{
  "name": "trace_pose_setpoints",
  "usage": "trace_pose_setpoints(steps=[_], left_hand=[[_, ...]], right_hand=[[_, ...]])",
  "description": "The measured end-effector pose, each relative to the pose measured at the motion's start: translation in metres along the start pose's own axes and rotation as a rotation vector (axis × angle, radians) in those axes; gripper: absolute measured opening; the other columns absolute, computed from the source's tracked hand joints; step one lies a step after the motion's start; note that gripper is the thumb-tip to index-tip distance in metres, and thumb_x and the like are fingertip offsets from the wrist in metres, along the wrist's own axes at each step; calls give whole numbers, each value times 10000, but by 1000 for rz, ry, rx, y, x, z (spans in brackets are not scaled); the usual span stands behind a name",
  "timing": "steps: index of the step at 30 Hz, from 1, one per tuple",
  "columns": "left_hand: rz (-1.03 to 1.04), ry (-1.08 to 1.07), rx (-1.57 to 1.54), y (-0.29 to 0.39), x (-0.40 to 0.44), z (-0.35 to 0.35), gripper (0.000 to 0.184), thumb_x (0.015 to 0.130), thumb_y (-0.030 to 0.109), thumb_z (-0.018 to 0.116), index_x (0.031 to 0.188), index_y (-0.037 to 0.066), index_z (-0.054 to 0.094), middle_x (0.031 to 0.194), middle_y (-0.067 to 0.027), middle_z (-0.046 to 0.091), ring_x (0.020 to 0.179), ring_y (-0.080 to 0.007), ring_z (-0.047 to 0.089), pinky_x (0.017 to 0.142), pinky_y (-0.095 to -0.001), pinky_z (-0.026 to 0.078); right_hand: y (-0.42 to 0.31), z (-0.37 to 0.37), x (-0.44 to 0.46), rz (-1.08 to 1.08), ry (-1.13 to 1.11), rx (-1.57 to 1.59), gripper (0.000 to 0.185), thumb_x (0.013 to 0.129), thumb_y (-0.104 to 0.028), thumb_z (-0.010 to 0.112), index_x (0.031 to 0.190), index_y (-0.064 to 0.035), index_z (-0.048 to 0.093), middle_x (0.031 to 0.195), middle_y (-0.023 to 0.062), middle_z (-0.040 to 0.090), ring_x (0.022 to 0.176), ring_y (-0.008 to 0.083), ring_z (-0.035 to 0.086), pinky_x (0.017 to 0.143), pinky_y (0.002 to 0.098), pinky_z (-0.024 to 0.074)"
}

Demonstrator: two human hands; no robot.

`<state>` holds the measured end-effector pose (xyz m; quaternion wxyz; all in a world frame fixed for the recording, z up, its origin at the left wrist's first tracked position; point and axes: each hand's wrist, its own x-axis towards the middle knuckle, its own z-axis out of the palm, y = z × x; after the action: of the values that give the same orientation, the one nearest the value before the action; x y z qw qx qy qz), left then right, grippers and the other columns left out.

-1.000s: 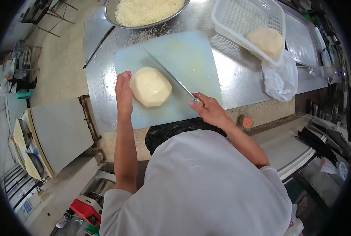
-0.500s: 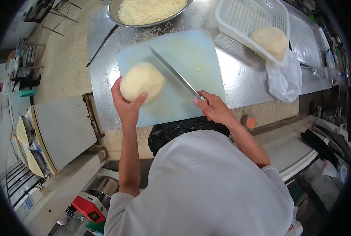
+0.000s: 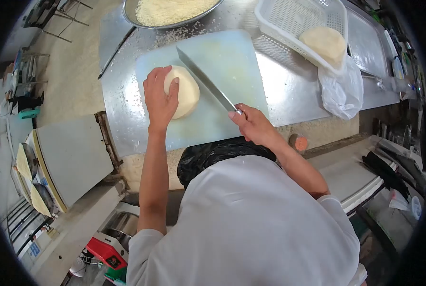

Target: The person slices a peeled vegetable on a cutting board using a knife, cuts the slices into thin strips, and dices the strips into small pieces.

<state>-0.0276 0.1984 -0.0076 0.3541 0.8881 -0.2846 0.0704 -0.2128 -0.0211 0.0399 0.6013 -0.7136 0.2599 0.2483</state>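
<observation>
A pale, rounded, peeled lump [image 3: 186, 95] rests on the light blue cutting board [image 3: 222, 52], left of its middle. My left hand [image 3: 160, 97] grips it from the left, thumb and fingers over its top; the part beneath the hand is hidden. My right hand [image 3: 256, 125] is closed round the handle of a long knife [image 3: 205, 81]. The blade points up and left across the board, to the right of the lump and apart from it.
A metal bowl of pale shreds [image 3: 172, 12] stands at the top, with scattered bits on the metal table [image 3: 289, 100] beside it. A white basket [image 3: 265, 21] at upper right holds another pale lump [image 3: 323, 43]. A plastic bag [image 3: 341, 90] hangs near it.
My left hand has moved from the lump's side onto its top left. The lump has been turned and shifted on the board. The knife stays in my right hand, its broad side now showing more.
</observation>
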Motion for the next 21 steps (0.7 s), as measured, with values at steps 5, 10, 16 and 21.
trace_pose_setpoints(steps=[5, 10, 16, 21], left_hand=[[-122, 8, 100, 31, -29, 10, 335, 953, 168, 685, 1277, 83, 686, 1270, -177, 589, 1162, -408, 536, 1019, -519, 442], [-41, 11, 39, 33, -26, 2, 237, 965, 125, 639, 1186, 71, 707, 1215, -174, 587, 1124, -373, 529, 965, -499, 429], [13, -126, 47, 29, -15, 8, 210, 907, 78, 609, 1090, 79, 712, 1108, -142, 545, 1072, -344, 512, 905, -474, 415], [25, -170, 124, 27, -11, 10, 238, 876, 72, 591, 1077, 98, 715, 1094, -130, 527, 1056, -341, 504, 894, -475, 408]], right_hand=[[27, 13, -4, -207, 125, -139, 564, 1071, -424, 578, 1344, 69, 604, 699, 138, 575, 698, 224, 628, 699, 388, 506], [-5, -8, -31, -72, 46, -103, 528, 1076, -409, 570, 1308, 62, 632, 707, 177, 614, 668, 246, 600, 667, 383, 472], [-25, -9, -63, -101, 48, -164, 517, 1075, -397, 579, 1318, 57, 634, 707, 173, 623, 648, 257, 587, 669, 389, 472], [-37, -11, -63, -72, 18, -183, 506, 1079, -386, 570, 1333, 48, 634, 758, 202, 648, 693, 280, 622, 700, 412, 492]])
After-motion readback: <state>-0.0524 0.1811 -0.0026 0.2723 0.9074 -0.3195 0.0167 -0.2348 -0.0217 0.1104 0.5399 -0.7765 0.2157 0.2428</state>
